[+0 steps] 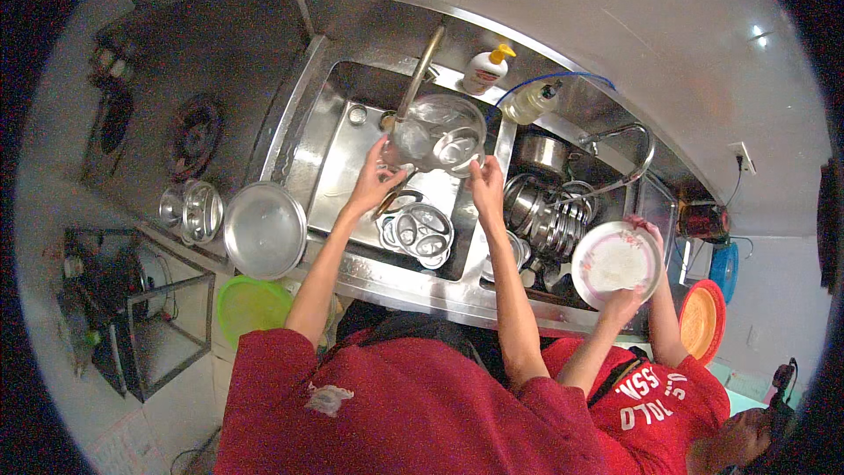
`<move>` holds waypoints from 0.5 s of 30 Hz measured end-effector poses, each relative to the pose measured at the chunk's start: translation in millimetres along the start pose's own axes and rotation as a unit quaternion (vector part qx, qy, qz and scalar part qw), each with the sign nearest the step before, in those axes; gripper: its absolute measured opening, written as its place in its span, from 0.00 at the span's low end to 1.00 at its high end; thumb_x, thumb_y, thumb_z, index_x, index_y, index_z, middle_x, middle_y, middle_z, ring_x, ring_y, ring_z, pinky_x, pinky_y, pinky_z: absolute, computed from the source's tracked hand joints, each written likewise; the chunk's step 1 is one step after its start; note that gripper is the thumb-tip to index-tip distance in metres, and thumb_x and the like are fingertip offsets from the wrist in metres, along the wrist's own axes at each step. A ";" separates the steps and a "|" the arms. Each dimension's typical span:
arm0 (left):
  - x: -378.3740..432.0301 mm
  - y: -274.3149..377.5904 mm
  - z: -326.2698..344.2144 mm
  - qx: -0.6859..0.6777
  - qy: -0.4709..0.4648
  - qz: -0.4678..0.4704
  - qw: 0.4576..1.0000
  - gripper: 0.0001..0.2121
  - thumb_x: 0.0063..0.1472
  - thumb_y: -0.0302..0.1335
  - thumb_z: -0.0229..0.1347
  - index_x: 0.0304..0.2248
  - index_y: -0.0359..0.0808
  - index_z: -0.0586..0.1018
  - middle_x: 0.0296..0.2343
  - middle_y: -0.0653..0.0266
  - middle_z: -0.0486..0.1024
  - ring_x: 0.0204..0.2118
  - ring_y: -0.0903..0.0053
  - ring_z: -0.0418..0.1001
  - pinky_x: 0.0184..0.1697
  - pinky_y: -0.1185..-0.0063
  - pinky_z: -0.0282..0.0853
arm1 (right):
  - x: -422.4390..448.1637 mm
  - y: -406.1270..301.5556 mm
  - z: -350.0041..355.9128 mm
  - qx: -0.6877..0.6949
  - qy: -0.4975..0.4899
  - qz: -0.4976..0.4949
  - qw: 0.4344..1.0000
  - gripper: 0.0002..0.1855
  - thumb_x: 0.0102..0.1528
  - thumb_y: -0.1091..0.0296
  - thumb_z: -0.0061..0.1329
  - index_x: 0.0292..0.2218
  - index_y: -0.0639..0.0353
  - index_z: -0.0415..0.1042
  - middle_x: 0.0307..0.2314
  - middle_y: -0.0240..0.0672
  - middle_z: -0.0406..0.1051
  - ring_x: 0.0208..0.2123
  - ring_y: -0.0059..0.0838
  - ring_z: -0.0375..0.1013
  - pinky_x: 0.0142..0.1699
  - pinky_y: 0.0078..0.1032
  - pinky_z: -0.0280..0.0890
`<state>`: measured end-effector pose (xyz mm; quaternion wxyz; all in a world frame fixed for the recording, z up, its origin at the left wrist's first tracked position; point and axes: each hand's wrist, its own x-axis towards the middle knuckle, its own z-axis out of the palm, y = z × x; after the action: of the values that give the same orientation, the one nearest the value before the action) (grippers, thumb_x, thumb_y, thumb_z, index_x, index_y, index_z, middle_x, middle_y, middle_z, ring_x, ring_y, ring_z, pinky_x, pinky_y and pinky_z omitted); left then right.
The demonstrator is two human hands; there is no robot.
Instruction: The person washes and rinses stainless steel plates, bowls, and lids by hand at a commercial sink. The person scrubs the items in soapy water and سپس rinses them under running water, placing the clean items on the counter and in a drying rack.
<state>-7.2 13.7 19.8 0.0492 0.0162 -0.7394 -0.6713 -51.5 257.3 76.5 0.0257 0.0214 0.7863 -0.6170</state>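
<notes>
Under the brass-coloured faucet [422, 69], a round shiny metal basin [445, 132] is held over the left sink [336, 171]. My left hand [376, 179] grips its lower left rim, and my right hand [484, 181] grips the lower right rim. A smaller round shape shows inside the basin; whether it is a dish or a reflection I cannot tell. Below it, a compartmented metal plate [424, 231] lies on other metal ware in the sink, close to a brownish utensil [389, 201].
At the right sink a co-worker holds a patterned plate [616, 266] over stacked metal dishes [554, 221]. Behind stand a white pump bottle [486, 71] and a clear bottle [529, 103]. A large metal lid or tray [265, 229] and metal bowls [202, 211] sit left.
</notes>
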 end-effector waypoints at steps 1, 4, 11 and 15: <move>-0.3 5.3 -3.2 0.003 -0.009 -0.010 1.000 0.40 0.52 0.21 0.61 0.61 0.37 0.50 0.56 0.53 0.57 0.51 0.69 0.65 0.43 0.76 0.70 | 5.2 5.8 1.6 0.022 -0.013 -0.003 1.000 0.10 0.58 0.68 0.47 0.32 0.62 0.59 0.15 0.29 0.61 0.17 0.18 0.59 0.22 0.22 0.55; 2.1 19.4 -15.1 0.073 0.092 0.009 0.993 0.45 0.45 0.17 0.63 0.60 0.34 0.50 0.56 0.50 0.56 0.53 0.65 0.64 0.47 0.74 0.68 | 12.7 27.6 23.2 0.018 0.000 -0.005 1.000 0.10 0.58 0.68 0.46 0.32 0.63 0.60 0.15 0.29 0.63 0.17 0.18 0.60 0.22 0.23 0.56; 8.4 49.8 -38.3 0.277 0.166 0.100 0.941 0.41 0.45 0.16 0.62 0.58 0.34 0.53 0.52 0.50 0.60 0.52 0.61 0.63 0.55 0.68 0.60 | 15.7 63.4 64.5 0.165 -0.070 0.102 0.978 0.11 0.60 0.65 0.47 0.40 0.60 0.62 0.22 0.20 0.60 0.25 0.11 0.60 0.28 0.13 0.56; 2.5 70.0 -43.4 0.460 0.151 0.125 0.866 0.29 0.49 0.17 0.57 0.53 0.40 0.66 0.50 0.50 0.60 0.51 0.58 0.63 0.55 0.65 0.58 | 18.5 77.4 71.0 0.213 -0.122 0.112 0.963 0.10 0.59 0.62 0.48 0.38 0.57 0.65 0.23 0.20 0.62 0.26 0.10 0.60 0.30 0.13 0.57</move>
<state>-2.6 -22.7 93.6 0.2303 0.0454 -0.9437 -0.2331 -63.9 206.7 -16.6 0.1851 0.0386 0.6201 -0.7614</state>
